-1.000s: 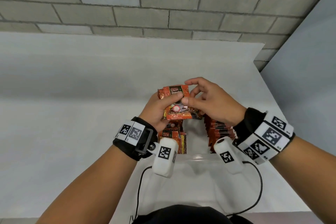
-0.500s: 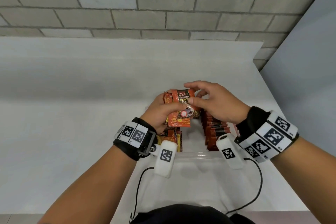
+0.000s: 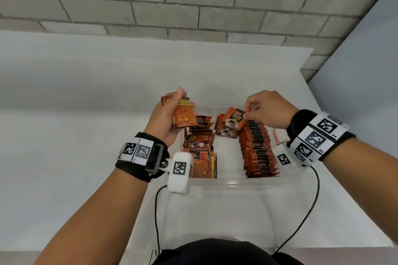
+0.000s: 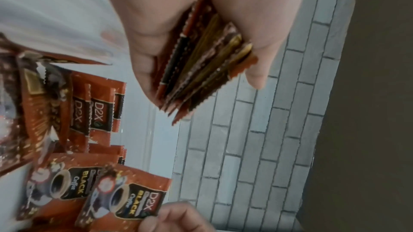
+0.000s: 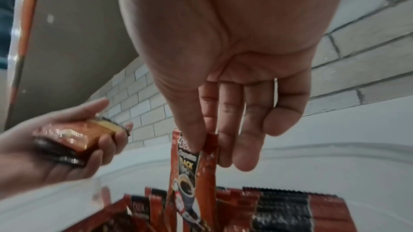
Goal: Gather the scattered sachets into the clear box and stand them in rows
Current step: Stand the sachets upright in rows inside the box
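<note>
The clear box (image 3: 234, 181) lies on the white table in front of me. My left hand (image 3: 172, 114) grips a stack of orange sachets (image 3: 183, 115) beside the box's far left corner; the stack's serrated edges (image 4: 201, 69) show in the left wrist view. My right hand (image 3: 263, 107) pinches one orange-and-black sachet (image 3: 233, 119) by its top, over the far middle of the box; it hangs from thumb and fingers (image 5: 192, 168). A neat upright row (image 3: 257, 148) fills the box's right side. Looser sachets (image 3: 201, 153) stand and lean on the left side.
The white table (image 3: 75, 135) spreads wide to the left of the box. A brick wall (image 3: 172, 0) rises behind it, and a grey panel (image 3: 366, 71) stands on the right. Black cables (image 3: 310, 211) hang from both wrist cameras near the table's front edge.
The hands, together on one stack before, have parted. The left hand moved left with the stack; the right hand drew one sachet off it and carried it right, over the box.
</note>
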Motion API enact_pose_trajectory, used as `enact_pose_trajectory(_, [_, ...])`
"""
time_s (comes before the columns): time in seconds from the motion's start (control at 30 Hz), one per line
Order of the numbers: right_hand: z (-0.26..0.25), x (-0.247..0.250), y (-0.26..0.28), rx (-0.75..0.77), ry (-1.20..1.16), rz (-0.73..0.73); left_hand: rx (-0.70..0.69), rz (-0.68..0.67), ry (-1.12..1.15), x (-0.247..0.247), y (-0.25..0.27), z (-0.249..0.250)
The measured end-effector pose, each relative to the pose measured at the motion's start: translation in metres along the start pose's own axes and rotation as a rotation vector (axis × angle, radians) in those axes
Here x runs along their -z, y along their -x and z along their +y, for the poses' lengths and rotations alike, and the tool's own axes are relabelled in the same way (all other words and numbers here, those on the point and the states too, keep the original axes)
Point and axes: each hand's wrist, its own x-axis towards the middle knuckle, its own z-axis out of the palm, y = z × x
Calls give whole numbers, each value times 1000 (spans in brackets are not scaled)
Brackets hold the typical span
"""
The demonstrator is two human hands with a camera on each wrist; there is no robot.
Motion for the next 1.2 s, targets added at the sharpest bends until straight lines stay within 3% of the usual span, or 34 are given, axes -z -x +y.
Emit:
enact_pose_trajectory(0.27, [-10, -24, -18, 94, 272, -84, 20, 4, 37, 4, -1, -6])
enact_pose_trajectory(0.53, [-19, -41, -25, 82, 594, -173, 25, -14, 39, 4, 0, -4])
enact_pose_trajectory(0.67, [-22, -45, -27, 118, 713, -150, 26, -19, 40, 5, -1, -5])
enact_pose_trajectory(1.2, [-17, -43, -28, 142, 669, -100, 49, -16, 38, 4, -2, -6])
